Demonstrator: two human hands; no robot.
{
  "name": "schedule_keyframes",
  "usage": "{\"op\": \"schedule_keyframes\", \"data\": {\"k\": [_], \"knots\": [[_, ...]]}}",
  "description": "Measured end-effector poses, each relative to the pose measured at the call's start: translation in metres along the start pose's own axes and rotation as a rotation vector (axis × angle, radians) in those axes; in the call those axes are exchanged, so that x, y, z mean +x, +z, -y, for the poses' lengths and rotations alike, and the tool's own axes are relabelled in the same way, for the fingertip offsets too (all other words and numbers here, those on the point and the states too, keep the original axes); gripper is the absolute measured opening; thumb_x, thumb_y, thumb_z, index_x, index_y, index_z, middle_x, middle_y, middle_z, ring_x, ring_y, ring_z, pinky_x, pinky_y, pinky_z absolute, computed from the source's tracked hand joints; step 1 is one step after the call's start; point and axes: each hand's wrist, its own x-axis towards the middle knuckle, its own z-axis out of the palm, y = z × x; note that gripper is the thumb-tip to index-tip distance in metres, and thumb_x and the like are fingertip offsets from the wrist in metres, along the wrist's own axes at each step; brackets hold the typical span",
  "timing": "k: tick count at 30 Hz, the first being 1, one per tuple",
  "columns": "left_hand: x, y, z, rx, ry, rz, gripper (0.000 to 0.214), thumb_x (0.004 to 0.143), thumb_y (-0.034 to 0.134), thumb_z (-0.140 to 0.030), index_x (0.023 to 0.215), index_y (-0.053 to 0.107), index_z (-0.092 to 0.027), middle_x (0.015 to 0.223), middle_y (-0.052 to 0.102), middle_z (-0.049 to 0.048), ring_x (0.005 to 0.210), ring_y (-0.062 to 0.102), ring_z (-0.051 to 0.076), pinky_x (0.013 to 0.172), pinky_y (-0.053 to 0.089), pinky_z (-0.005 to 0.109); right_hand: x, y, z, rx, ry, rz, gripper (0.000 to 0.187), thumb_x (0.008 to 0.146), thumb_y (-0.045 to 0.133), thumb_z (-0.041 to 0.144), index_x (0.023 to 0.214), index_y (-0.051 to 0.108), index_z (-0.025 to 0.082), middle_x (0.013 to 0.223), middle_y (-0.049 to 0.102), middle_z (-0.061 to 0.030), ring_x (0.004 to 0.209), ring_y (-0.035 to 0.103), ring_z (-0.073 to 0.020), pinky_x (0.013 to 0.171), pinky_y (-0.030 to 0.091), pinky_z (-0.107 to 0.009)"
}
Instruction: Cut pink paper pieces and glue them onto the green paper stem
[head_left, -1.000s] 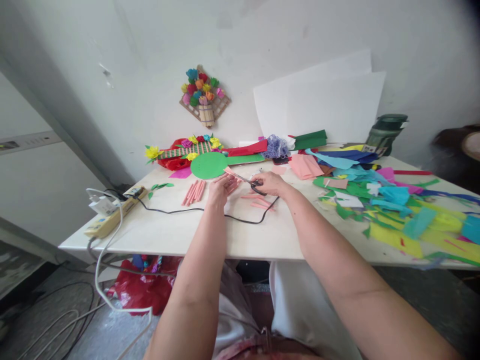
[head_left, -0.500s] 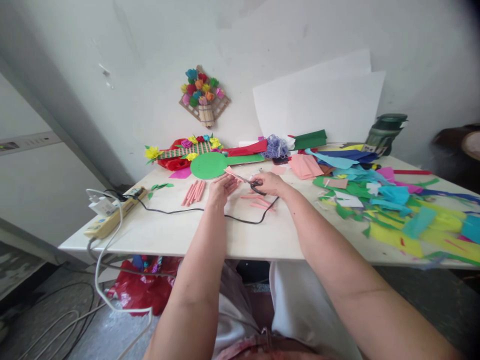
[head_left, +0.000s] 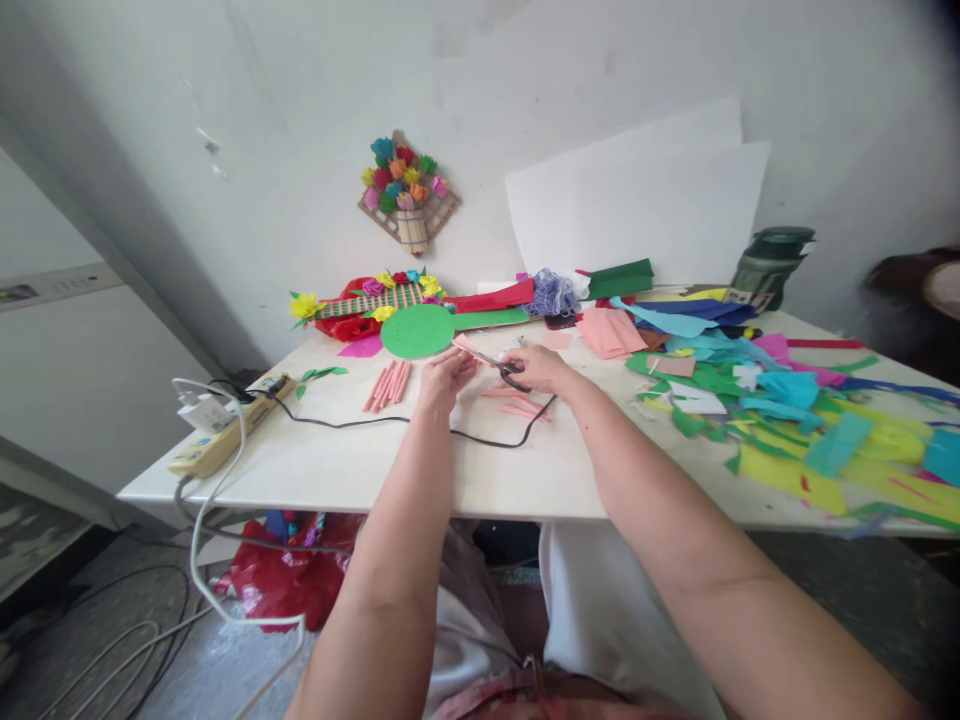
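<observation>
Above the middle of the white table [head_left: 285,470], my left hand [head_left: 445,378] is closed on a piece of pink crepe paper [head_left: 466,346]. My right hand [head_left: 538,370] grips black-handled scissors [head_left: 513,374], whose blades point left and meet the pink paper. Whether the blades are apart is too small to tell. Left of my left hand lies a bundle of pink paper rolls [head_left: 388,386]. Thin pink strips [head_left: 525,408] lie below the scissors. Beyond my hands rests a green paddle-shaped piece [head_left: 417,331].
A black cable [head_left: 495,443] crosses the table from the power strip [head_left: 225,430]. Colourful paper scraps [head_left: 795,430] cover the right side, near folded pink paper [head_left: 609,333] and a dark green bottle [head_left: 766,268]. Purple yarn [head_left: 551,293] and a flower-decorated piece [head_left: 375,296] lie at the back.
The fingers of my left hand have drawn in closer around the pink paper. My right hand and the scissors stay nearly in place.
</observation>
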Motion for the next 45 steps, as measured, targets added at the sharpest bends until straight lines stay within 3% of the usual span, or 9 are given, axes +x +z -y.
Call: {"op": "schedule_keyframes", "data": {"k": [13, 29, 45], "knots": [[0.0001, -0.0009, -0.0007, -0.003, -0.002, 0.007, 0.013, 0.064, 0.067, -0.011, 0.077, 0.064, -0.010, 0.072, 0.068, 0.0063, 0.067, 0.065, 0.014, 0.077, 0.053, 0.032, 0.0043, 0.0046, -0.0061, 0.036, -0.022, -0.002, 0.026, 0.068, 0.065, 0.040, 0.089, 0.070, 0.024, 0.070, 0.065, 0.0018, 0.064, 0.054, -0.0132, 0.056, 0.033, -0.022], [-0.0052, 0.0030, 0.0002, 0.047, 0.016, 0.034, 0.020, 0.062, 0.068, -0.012, 0.082, 0.067, -0.011, 0.076, 0.068, 0.0058, 0.067, 0.063, 0.013, 0.077, 0.052, 0.032, 0.0030, 0.0038, -0.0025, -0.013, -0.008, -0.014, 0.037, 0.068, 0.062, 0.052, 0.094, 0.068, 0.027, 0.083, 0.069, 0.0009, 0.075, 0.059, -0.0156, 0.061, 0.036, -0.023], [0.0004, -0.0020, 0.0021, 0.049, 0.024, 0.034, 0.021, 0.060, 0.072, -0.014, 0.081, 0.069, -0.013, 0.074, 0.067, 0.0042, 0.065, 0.060, 0.011, 0.077, 0.052, 0.032, 0.0047, 0.0040, -0.0035, 0.045, -0.020, -0.010, 0.034, 0.066, 0.067, 0.048, 0.092, 0.069, 0.026, 0.076, 0.067, 0.0016, 0.068, 0.056, -0.0136, 0.056, 0.033, -0.022]]}}
